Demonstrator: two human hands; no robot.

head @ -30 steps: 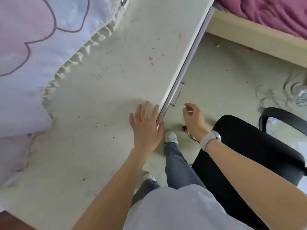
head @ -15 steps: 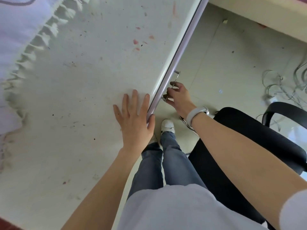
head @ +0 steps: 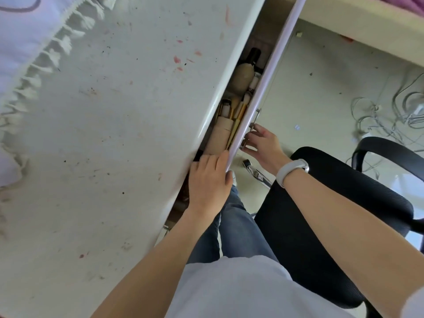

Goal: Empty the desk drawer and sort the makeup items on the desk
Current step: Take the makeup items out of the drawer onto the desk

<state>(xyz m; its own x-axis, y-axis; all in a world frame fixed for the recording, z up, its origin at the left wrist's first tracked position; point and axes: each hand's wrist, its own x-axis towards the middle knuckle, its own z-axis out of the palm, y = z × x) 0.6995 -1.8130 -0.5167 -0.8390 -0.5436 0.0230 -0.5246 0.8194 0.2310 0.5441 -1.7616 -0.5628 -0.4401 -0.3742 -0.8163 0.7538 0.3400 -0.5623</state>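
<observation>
My right hand (head: pixel 261 145) curls its fingers round the metal handle (head: pixel 253 127) on the drawer front (head: pixel 268 74), the thumb below it, a white band (head: pixel 291 171) on my wrist. My left hand (head: pixel 210 177) lies at the near end of that front, fingers bent down into the gap behind it and the thumb hooked over its outer face, so it grips the panel's end.

The drawer (head: pixel 260 37) stands part way out from the desk (head: pixel 114 134): a narrow slot shows between the desk's rounded edge and the drawer front, widening away from my left hand. In that slot, just beyond my left fingers, lies a tan tube (head: pixel 219 136), with several makeup brushes (head: pixel 238 113) beside it against the front panel. Farther along sit a rounded beige bottle (head: pixel 242 76) and a dark item (head: pixel 253 55) I cannot make out.

Outside the drawer front there is bare pale floor (head: pixel 321 88), then the black chair (head: pixel 332 203) close by my right forearm. A tangle of white cables (head: pixel 390 115) lies beyond the chair.

The desk top is whitish, scuffed, dotted with red and dark marks. A frilled white and lilac cloth (head: pixel 29 42) covers its far side from the drawer.
</observation>
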